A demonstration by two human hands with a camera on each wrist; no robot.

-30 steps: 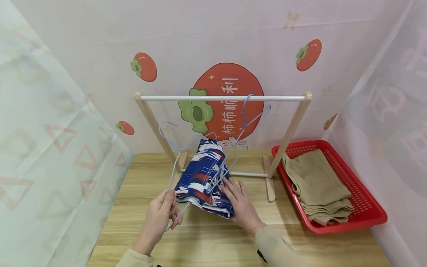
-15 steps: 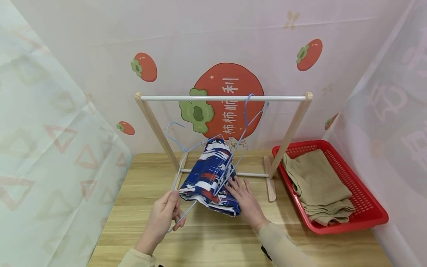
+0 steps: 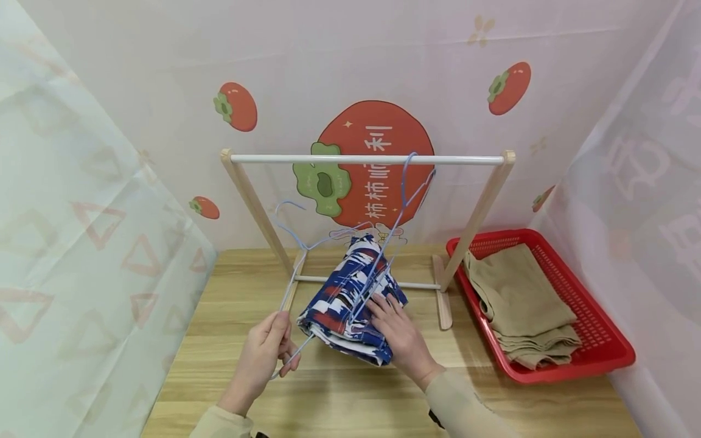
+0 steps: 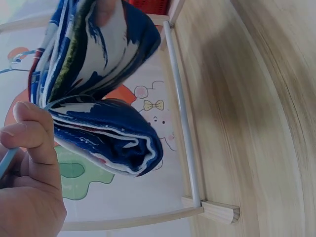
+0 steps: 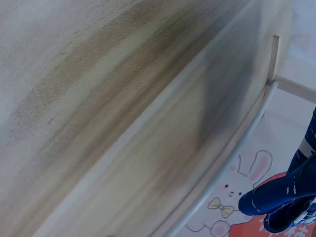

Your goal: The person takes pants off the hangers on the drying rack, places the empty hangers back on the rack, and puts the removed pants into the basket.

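Plainly, the left hand (image 3: 268,347), lower left of centre, grips a blue wire hanger (image 3: 306,248) near its bottom corner, fingers curled round the wire; the hook stands apart from the rail (image 3: 350,159) above. Just right of that hand, near the middle of the frame, sits the patterned garment (image 3: 339,298), folded thick, its long axis leaning up and to the right, roughly along the hanger's bottom bar (image 3: 304,345). That bar is the crux: it leaves the left hand and runs into the garment's near end, and from the left wrist I see it passing between two lobes of cloth. The right hand (image 3: 402,340) is the nearer one, touching the garment's right side, fingers laid over the top; what looks like its thumb shows underneath, so I judge it pinches the cloth. A second hanger (image 3: 404,204) hooks over the rail and slants down across the garment by those fingertips; whether it presses on it, I cannot tell. Far right, a red basket (image 3: 608,359) holds tan cloth (image 3: 526,298).
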